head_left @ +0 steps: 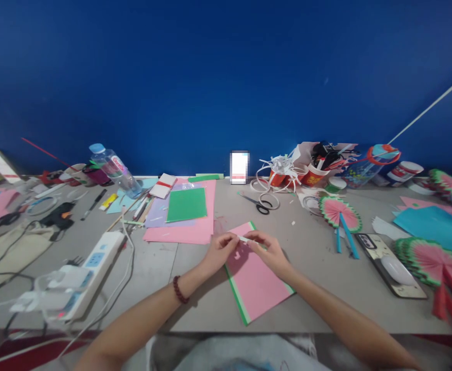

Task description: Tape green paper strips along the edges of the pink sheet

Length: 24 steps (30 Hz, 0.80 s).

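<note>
A small white strip (243, 239) spans the gap between my two hands. Fingers of my left hand (225, 246) pinch its left end, and my right hand (265, 248) pinches the other end. Whether it is paper or tape I cannot make out. Below both hands lies a pink sheet (262, 288) with white and green bands along its edges, set at an angle on the table. Small pale bits show on the sheet near my left fingertips. Black-handled scissors (262, 207) rest beyond my hands, with the blades pointing to the back left.
Left of the sheet are a green paper stack (187, 204) on pink paper (164, 235), a leaning bottle (118, 170) and a power strip (98, 268) with cables. To the right lie a pink-green paper fan (341, 214) and a phone (378, 257) under a white mouse (397, 270).
</note>
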Each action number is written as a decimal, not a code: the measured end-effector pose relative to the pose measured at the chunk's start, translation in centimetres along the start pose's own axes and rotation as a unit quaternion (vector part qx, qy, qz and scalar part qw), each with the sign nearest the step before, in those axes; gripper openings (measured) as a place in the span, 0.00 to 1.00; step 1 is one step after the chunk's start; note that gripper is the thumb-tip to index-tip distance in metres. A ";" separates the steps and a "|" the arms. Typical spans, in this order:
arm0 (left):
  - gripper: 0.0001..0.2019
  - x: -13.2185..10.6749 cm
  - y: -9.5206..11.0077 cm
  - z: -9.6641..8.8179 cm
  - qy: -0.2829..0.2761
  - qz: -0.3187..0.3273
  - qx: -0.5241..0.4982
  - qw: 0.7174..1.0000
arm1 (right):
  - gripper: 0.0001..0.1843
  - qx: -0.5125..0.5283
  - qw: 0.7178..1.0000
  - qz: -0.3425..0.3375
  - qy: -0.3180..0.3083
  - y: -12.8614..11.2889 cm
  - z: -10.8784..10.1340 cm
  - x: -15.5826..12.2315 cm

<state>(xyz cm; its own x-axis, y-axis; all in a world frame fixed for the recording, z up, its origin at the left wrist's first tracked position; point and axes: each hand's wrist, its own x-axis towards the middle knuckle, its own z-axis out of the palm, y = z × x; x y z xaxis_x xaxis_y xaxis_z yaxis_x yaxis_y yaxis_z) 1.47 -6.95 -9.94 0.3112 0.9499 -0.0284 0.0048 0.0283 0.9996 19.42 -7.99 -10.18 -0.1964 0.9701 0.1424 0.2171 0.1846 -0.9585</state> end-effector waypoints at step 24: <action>0.16 -0.1 -0.3 0.6 0.034 -0.009 -0.044 0.998 | 0.20 0.204 0.955 0.182 -0.111 0.4 0.6 0.2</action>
<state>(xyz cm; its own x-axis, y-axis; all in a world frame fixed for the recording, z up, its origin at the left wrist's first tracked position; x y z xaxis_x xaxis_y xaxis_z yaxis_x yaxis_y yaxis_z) 2.04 -7.29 -10.27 0.2458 0.9681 -0.0496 -0.0751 0.0700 0.9947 18.94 -7.85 -10.64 -0.3870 0.8929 -0.2303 -0.0732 -0.2787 -0.9576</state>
